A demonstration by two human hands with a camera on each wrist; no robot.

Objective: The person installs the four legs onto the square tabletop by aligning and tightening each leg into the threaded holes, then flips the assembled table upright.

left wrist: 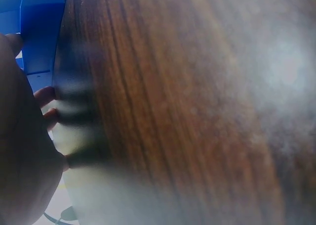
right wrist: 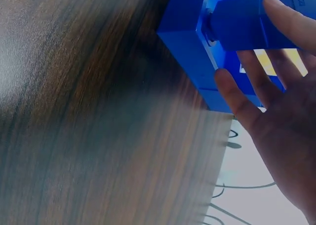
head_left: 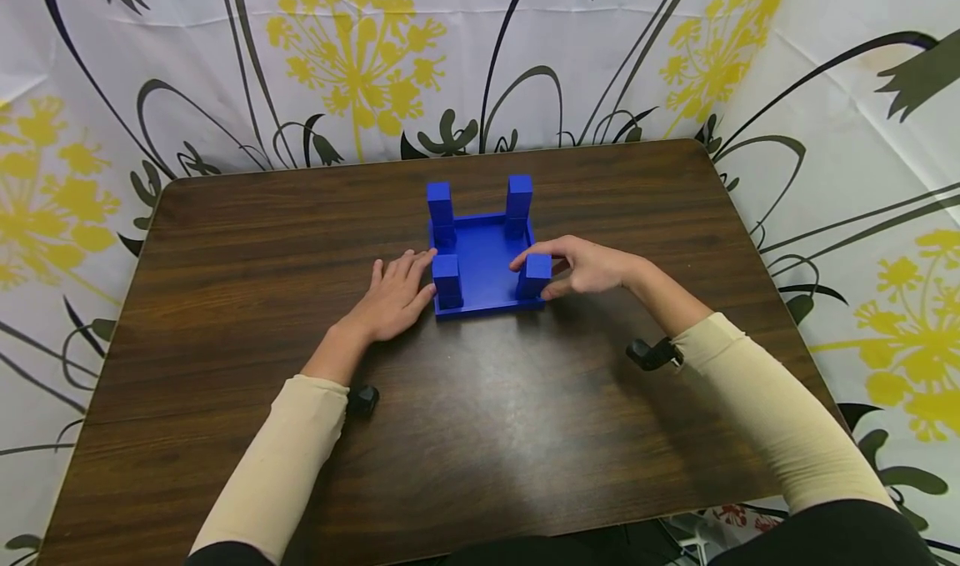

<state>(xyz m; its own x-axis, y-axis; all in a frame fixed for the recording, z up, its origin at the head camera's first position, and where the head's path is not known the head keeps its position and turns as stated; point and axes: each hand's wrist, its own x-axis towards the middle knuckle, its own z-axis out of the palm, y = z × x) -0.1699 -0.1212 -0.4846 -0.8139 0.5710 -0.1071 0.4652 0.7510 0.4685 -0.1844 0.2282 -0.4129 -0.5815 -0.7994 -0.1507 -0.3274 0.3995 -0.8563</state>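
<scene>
A blue toy-sized table lies upside down, its square top on the wooden surface and a block leg standing up at each corner. At its left side is my left hand, fingers spread and fairly straight, with the fingertips right at the rim beside the front left leg. My right hand has its fingers bent around the front right leg. In the right wrist view, one fingertip lies against that leg and other fingers pass behind it. The left wrist view shows only part of the blue piece.
The brown wooden table extends around the blue piece on all sides. A flower-patterned white cloth hangs behind the table and along both sides. Small black wrist cameras are worn on both arms, close above the wood.
</scene>
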